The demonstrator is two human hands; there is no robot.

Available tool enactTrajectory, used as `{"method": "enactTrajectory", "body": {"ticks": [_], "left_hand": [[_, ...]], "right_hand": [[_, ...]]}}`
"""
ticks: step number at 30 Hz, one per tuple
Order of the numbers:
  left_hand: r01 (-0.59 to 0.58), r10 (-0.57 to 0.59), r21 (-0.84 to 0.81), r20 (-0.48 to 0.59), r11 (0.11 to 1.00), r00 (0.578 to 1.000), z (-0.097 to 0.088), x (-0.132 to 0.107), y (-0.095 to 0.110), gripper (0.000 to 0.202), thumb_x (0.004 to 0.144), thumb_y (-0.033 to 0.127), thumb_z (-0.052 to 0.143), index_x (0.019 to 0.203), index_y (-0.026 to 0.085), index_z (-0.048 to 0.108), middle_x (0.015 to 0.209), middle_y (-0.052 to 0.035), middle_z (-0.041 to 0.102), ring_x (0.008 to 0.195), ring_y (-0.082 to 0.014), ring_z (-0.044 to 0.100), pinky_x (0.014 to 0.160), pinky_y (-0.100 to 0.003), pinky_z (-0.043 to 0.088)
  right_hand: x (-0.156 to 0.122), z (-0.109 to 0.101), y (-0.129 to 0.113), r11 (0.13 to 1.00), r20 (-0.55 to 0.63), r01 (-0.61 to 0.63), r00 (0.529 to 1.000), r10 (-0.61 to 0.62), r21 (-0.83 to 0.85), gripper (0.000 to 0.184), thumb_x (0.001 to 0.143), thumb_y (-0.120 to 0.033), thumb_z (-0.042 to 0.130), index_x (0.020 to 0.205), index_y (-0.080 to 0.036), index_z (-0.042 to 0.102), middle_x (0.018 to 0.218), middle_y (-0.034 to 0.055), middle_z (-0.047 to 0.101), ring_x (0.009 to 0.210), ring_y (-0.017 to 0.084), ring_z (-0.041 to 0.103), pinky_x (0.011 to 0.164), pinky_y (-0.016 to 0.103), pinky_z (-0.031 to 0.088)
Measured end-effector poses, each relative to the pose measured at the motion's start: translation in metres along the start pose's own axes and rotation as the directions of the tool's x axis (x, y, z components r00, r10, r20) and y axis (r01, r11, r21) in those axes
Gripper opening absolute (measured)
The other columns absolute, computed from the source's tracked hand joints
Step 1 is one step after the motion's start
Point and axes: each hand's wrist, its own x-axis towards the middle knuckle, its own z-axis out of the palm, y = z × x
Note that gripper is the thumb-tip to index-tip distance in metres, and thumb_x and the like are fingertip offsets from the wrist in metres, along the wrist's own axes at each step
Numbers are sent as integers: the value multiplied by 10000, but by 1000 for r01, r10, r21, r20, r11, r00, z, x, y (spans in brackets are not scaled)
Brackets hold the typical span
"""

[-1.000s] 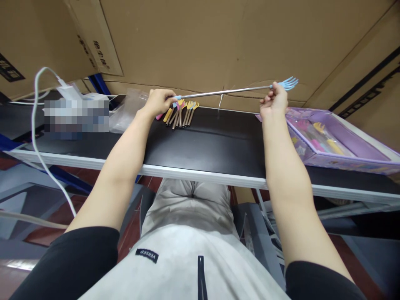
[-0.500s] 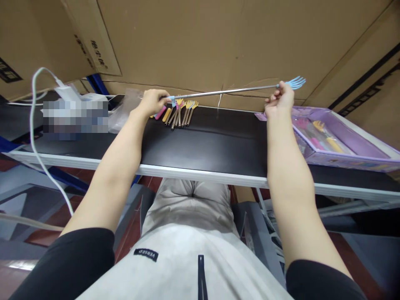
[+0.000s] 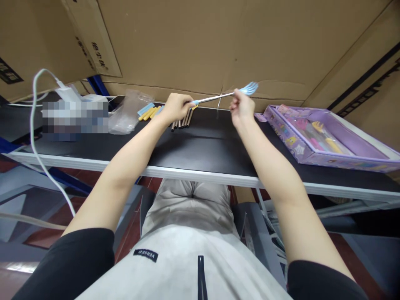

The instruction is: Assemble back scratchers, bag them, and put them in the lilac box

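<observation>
Between my two hands a telescopic back scratcher (image 3: 212, 98) is held nearly level above the table, its blue claw head pointing right. My left hand (image 3: 178, 106) is closed around the blue handle end. Just below the claw, my right hand (image 3: 243, 107) pinches the metal rod. Under and behind my left hand lie several brown-stemmed scratcher heads (image 3: 186, 120), partly hidden by it. Several yellow handles (image 3: 149, 113) and a blue handle (image 3: 145, 109) rest to the left of that hand.
A purple box (image 3: 312, 154) holding packed back scratchers sits at the right on the black table (image 3: 206, 154). Clear plastic bags (image 3: 126, 118) lie left, beside a blurred-out item and a white charger (image 3: 67, 92) with its cable. Cardboard (image 3: 187, 46) walls the back.
My hands have come closer together, the right moving left and the left moving right, and the rod between them is much shorter. More handles show at the left.
</observation>
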Motion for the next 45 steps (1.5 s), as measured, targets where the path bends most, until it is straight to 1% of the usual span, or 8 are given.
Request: {"method": "enactTrajectory", "body": {"ticks": [2,4,8,15,20,25,34,45], "left_hand": [[-26,26,2,9,1000,1000,11,-1,13,243,1012,398,625,918,223,766,826,-91,725,928,-282,651,880,-391,448],[-36,36,3,18,999,999,17,-3,17,269,1019,425,626,883,226,746,775,-78,690,889,-278,645,865,-388,440],[-47,47,0,34,999,998,19,-7,17,329,1014,465,635,777,240,673,698,-60,636,817,-270,624,826,-392,430],[-45,45,-1,28,999,999,21,-8,22,363,1012,479,607,733,247,618,648,-50,610,786,-269,618,802,-401,434],[-45,46,-19,18,999,999,24,-9,21,348,1001,453,619,720,247,612,644,-49,619,783,-265,616,801,-404,434],[2,-2,-6,48,1000,999,24,-10,24,344,999,398,623,698,233,600,682,-61,667,799,-264,649,824,-405,445],[-34,36,-43,48,999,998,28,-11,20,372,1010,492,613,757,226,672,656,-46,668,781,-252,652,825,-385,456],[11,-11,3,78,1000,997,23,-12,29,332,1015,417,611,779,195,684,684,-42,671,791,-230,635,866,-360,450]], "right_hand": [[-19,17,12,1000,79,1,997,1,-22,548,910,-431,914,710,-251,436,598,-91,399,530,91,388,511,243,326],[-34,26,15,1000,113,-25,993,26,-15,562,906,-412,927,695,-237,436,583,-94,415,522,68,385,500,214,323],[-46,28,8,997,115,-69,991,72,-35,584,883,-377,954,695,-231,421,563,-105,415,503,48,390,489,180,336],[-49,27,3,994,93,-97,991,101,-43,563,892,-468,938,754,-251,437,548,-109,421,480,68,400,464,195,350],[-51,27,2,993,113,-86,989,95,-86,629,847,-395,985,724,-248,386,563,-119,380,485,62,405,490,198,348],[-48,25,5,990,115,-99,987,110,-97,631,847,-391,984,716,-248,384,567,-118,379,482,62,386,489,202,336],[-49,24,9,987,114,-124,984,135,-103,652,845,-498,968,715,-251,379,538,-118,387,471,62,383,476,199,316],[-47,23,10,973,93,-119,986,140,-199,649,852,-421,967,720,-246,356,565,-126,355,490,47,357,492,180,306]]}}
